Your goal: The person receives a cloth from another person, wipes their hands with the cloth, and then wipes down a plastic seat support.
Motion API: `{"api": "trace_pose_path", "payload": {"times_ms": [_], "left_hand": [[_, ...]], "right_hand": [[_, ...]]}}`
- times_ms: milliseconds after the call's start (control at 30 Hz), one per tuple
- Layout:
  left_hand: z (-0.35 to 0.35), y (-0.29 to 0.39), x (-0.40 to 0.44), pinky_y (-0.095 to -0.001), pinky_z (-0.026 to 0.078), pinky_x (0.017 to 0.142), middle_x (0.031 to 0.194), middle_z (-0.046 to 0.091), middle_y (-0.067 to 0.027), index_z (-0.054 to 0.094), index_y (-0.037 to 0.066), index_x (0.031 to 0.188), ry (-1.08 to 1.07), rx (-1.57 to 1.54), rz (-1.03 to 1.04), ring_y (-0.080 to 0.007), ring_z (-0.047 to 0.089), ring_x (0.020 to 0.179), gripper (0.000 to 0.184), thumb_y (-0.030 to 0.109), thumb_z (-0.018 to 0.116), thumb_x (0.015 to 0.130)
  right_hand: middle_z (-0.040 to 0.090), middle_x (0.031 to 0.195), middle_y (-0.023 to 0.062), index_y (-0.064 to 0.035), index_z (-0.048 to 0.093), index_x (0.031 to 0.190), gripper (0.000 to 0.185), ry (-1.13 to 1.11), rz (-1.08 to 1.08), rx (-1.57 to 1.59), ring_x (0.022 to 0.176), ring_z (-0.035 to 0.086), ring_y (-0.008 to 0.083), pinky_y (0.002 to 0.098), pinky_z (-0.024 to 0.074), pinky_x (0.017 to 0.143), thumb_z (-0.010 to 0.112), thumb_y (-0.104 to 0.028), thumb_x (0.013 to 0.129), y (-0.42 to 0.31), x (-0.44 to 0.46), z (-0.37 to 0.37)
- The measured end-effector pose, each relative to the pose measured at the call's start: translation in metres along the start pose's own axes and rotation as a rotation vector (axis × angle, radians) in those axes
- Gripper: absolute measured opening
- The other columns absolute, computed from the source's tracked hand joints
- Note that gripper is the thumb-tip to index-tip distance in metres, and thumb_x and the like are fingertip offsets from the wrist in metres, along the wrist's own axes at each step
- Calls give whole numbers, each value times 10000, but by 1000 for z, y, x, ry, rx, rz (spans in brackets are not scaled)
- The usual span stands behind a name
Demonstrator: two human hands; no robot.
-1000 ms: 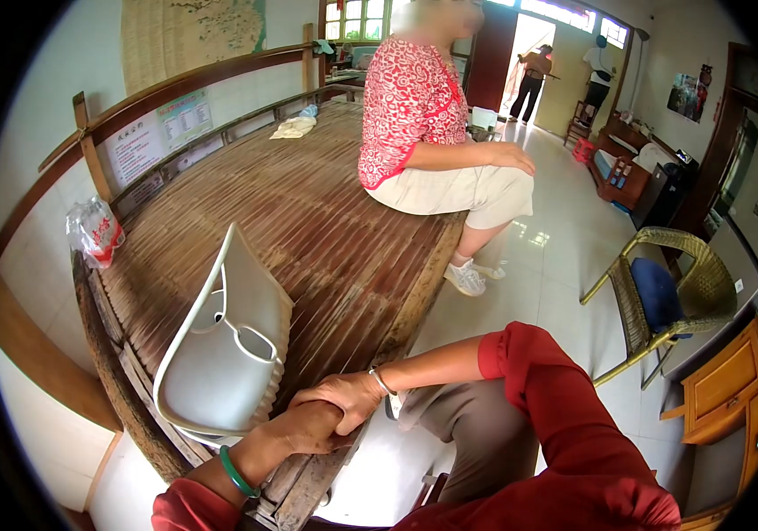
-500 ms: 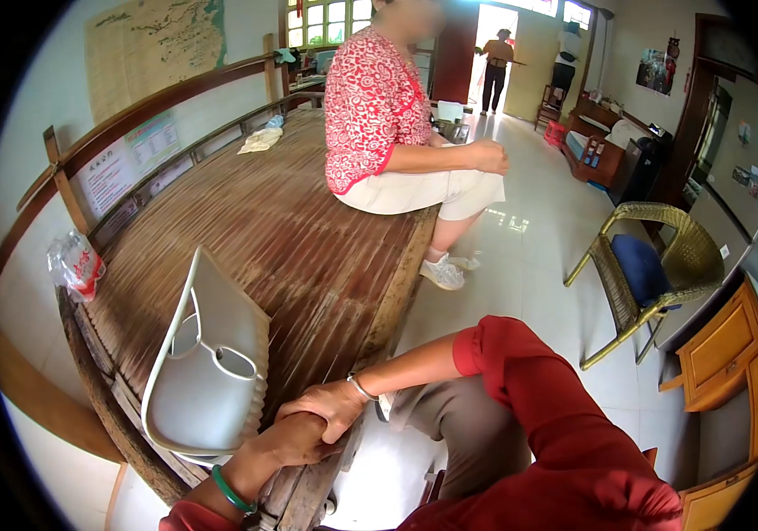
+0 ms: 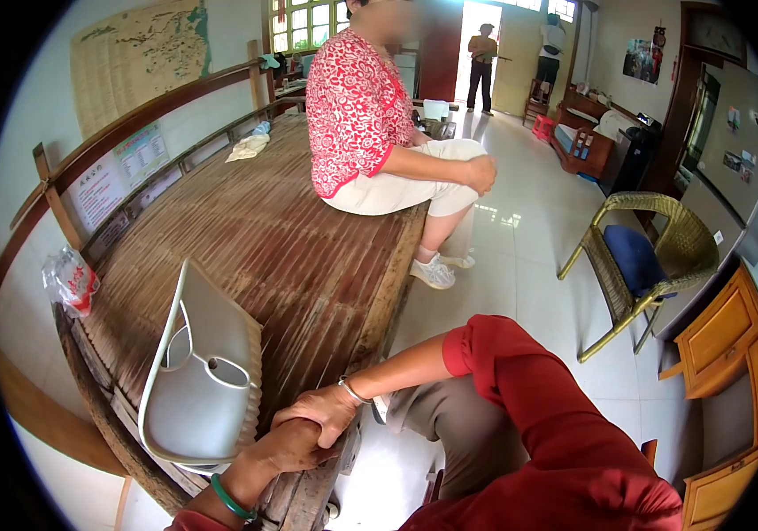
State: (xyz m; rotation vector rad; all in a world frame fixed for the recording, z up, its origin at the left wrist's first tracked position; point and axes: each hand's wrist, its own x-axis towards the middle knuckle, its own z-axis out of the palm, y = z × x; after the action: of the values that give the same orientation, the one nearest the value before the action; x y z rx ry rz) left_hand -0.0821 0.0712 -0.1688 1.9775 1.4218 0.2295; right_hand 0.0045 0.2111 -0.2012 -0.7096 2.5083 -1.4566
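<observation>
My right hand [image 3: 321, 411], with a silver bracelet at the wrist, is closed over my left hand [image 3: 292, 444]. A green bangle [image 3: 232, 498] circles my left wrist. The visible left fingers look curled, though most are hidden beneath the right hand. Both hands rest together at the wooden front edge of a slatted bamboo bed [image 3: 246, 217]. Just left of them, a grey plastic item [image 3: 206, 403] with a pale rim, rounded cut-outs and a ribbed side stands on the slats; its kind is unclear.
A person in a patterned red top [image 3: 357, 115] sits on the bed's edge. Two more people stand by the far doorway [image 3: 478, 57]. To the right are a woven chair [image 3: 622, 257] with a blue cushion, a fridge [image 3: 724, 168] and a wooden cabinet [image 3: 724, 327]. A plastic bag [image 3: 71, 281] lies at left.
The view has shifted slightly. My clasped hands keep their hold. The seated person's hand has come down toward the knee, and the person at the doorway has moved a little.
</observation>
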Motion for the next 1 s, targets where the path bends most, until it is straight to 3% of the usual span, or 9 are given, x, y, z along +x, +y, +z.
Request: {"api": "trace_pose_path", "payload": {"times_ms": [33, 233, 300, 533, 600, 733, 767, 833, 1000], "left_hand": [[0, 0, 0, -386, 480, 895, 1103, 650, -166, 607, 66, 1204, -1, 0, 0, -318, 614, 1035, 441, 223, 720, 807], [0, -2, 2, -387, 480, 896, 1100, 648, -168, 606, 57, 1196, -7, -4, 1, -322, 614, 1033, 432, 215, 716, 810], [-1, -2, 2, -387, 480, 895, 1099, 648, -168, 606, 57, 1195, -8, 1, 3, -322, 614, 1033, 431, 216, 716, 810], [-1, -3, 2, -388, 481, 893, 1094, 649, -169, 608, 56, 1189, -10, 8, 8, -324, 614, 1030, 427, 218, 715, 810], [-1, -3, 3, -388, 481, 892, 1093, 650, -169, 608, 55, 1188, -8, 7, 9, -325, 614, 1030, 426, 218, 715, 810], [-1, -2, 3, -389, 481, 891, 1090, 650, -169, 609, 54, 1185, -9, 8, 12, -326, 614, 1028, 423, 220, 715, 810], [-1, -3, 4, -389, 481, 891, 1090, 650, -169, 610, 54, 1184, -9, 9, 11, -326, 613, 1028, 423, 220, 715, 810], [-1, -3, 4, -389, 481, 890, 1088, 650, -170, 610, 54, 1183, -9, 9, 13, -327, 613, 1027, 422, 221, 715, 810], [-1, -3, 5, -390, 482, 888, 1085, 651, -170, 612, 53, 1179, -7, 9, 15, -328, 613, 1025, 419, 222, 714, 810]], "right_hand": [[627, 780, 112, -49, 463, 1282, 770, 17, -28, -12, 603, 633, 224, 328, 522, 525, 656, -182, 548, 5, 0, 1], [626, 790, 106, -49, 464, 1280, 765, 33, -67, 0, 593, 623, 204, 318, 514, 521, 660, -186, 554, -1, -1, 0], [606, 1116, 218, 0, 456, 1276, 787, -58, 85, 64, 1044, 592, 356, 394, 469, 900, 670, -222, 552, -12, -3, -5], [608, 1114, 216, -4, 452, 1282, 794, -61, 84, 54, 1042, 595, 356, 391, 471, 900, 671, -224, 552, -9, -2, -4], [631, 818, 121, -46, 461, 1284, 775, 42, -85, -25, 643, 634, 220, 326, 527, 555, 657, -179, 546, 0, 1, 1], [631, 800, 120, -44, 458, 1287, 774, 21, -45, -5, 605, 628, 211, 318, 522, 519, 658, -175, 551, 0, 0, 0], [618, 960, 165, -21, 452, 1286, 788, -20, 19, 32, 828, 611, 278, 351, 495, 714, 666, -197, 549, -5, -2, -2], [606, 1120, 211, 2, 447, 1286, 804, -61, 84, 70, 1050, 594, 345, 384, 468, 909, 674, -218, 547, -14, -3, -6], [601, 1125, 210, 6, 445, 1287, 802, -61, 90, 74, 1057, 589, 340, 381, 466, 914, 666, -209, 546, -14, -3, -5]]}}
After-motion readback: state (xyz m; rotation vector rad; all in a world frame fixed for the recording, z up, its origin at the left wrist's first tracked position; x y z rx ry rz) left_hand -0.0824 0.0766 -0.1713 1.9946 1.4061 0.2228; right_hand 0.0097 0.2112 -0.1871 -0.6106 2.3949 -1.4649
